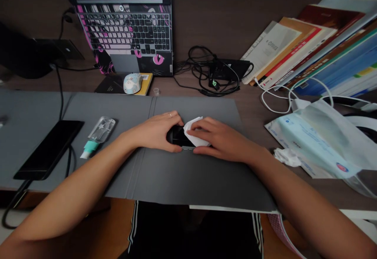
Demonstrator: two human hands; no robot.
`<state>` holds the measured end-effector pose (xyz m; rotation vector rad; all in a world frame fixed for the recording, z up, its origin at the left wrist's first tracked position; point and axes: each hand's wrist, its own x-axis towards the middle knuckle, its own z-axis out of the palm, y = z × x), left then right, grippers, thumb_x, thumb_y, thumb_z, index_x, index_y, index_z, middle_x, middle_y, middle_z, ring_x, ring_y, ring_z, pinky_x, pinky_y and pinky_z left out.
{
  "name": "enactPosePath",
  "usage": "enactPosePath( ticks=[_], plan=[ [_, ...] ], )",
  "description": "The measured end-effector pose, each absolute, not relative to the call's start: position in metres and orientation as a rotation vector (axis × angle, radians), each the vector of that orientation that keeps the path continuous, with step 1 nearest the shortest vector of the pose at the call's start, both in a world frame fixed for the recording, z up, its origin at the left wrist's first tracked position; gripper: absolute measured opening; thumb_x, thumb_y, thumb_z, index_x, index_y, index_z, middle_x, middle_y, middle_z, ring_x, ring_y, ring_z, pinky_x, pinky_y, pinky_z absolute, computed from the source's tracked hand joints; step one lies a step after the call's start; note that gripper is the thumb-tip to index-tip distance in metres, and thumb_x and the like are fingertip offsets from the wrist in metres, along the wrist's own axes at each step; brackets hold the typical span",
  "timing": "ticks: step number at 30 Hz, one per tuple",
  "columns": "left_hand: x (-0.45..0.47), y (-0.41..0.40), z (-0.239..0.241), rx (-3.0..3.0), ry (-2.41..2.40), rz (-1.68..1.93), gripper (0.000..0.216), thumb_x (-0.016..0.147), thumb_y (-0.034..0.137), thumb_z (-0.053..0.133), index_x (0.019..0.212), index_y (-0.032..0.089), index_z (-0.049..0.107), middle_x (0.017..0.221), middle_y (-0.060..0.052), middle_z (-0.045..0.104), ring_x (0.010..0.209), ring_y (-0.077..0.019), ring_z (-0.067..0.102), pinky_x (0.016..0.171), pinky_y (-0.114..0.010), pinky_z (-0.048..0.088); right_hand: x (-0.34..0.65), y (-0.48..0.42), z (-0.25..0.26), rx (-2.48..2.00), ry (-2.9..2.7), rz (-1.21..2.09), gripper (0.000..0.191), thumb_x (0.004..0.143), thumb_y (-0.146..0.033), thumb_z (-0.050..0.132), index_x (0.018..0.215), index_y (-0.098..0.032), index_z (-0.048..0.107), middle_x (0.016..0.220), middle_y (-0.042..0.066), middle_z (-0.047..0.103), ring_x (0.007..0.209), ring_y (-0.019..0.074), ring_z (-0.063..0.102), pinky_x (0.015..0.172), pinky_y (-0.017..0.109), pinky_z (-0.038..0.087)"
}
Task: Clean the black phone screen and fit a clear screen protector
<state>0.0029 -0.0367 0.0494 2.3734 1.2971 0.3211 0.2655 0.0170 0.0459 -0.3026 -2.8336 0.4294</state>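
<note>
A dark, glossy smartphone [178,134] lies on the grey desk mat [182,180], with a thin light edge showing along its near side. Its left end sits between the thumb and fingers of my left hand [157,132], which grips it. In my right hand [218,137] is a folded white tissue [193,125], pinched under the fingers and resting on the phone's screen. My right thumb lies along the near edge. The right part of the phone is hidden beneath the tissue and my right hand.
A clear spray bottle [101,130] and a black device [48,149] with a cable lie left. Behind are a laptop [126,60], mouse [132,83] and black charger [229,68]. Books [294,50], a tissue pack [312,137] and a crumpled tissue [287,157] are on the right.
</note>
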Motion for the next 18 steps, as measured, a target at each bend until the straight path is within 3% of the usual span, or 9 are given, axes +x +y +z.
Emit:
enactPosePath(
  ticks=[2, 7, 13, 18],
  plan=[
    [0.0027, -0.0365, 0.0488, 2.382, 1.294, 0.324, 0.054, 0.074, 0.055, 0.072, 0.112, 0.021, 0.058, 0.104, -0.005, 0.056, 0.095, -0.025, 0.057, 0.08, -0.036, 0.046, 0.2631, 0.0163, 0.0459, -0.318, -2.848, 0.405, 0.051, 0.098, -0.054, 0.058, 0.133, -0.018, 0.06, 0.127, 0.015, 0.061, 0.113, 0.0294, 0.055, 0.095, 0.046, 0.047],
    [0.0031, -0.0366, 0.05, 2.381, 1.299, 0.311, 0.051, 0.073, 0.052, 0.074, 0.11, 0.021, 0.057, 0.103, -0.005, 0.056, 0.095, -0.0251, 0.058, 0.08, -0.036, 0.046, 0.266, 0.0201, 0.0471, -0.438, -2.832, 0.328, 0.044, 0.102, -0.053, 0.05, 0.12, -0.017, 0.068, 0.112, 0.013, 0.065, 0.102, 0.0278, 0.057, 0.09, 0.045, 0.045],
    [0.0037, -0.0371, 0.0506, 2.368, 1.317, 0.32, 0.053, 0.073, 0.052, 0.073, 0.113, 0.021, 0.056, 0.103, -0.004, 0.056, 0.095, -0.0251, 0.058, 0.079, -0.036, 0.046, 0.257, 0.0197, 0.0448, -0.389, -2.865, 0.349, 0.061, 0.096, -0.062, 0.055, 0.135, -0.016, 0.058, 0.125, 0.017, 0.059, 0.11, 0.0315, 0.053, 0.093, 0.048, 0.046],
    [0.004, -0.0358, 0.0502, 2.353, 1.316, 0.307, 0.05, 0.072, 0.051, 0.075, 0.11, 0.023, 0.057, 0.103, -0.004, 0.056, 0.096, -0.0254, 0.058, 0.081, -0.035, 0.046, 0.2648, 0.0226, 0.0476, -0.395, -2.851, 0.384, 0.054, 0.096, -0.061, 0.055, 0.125, -0.017, 0.066, 0.114, 0.015, 0.063, 0.104, 0.0296, 0.056, 0.09, 0.045, 0.046]
  ],
)
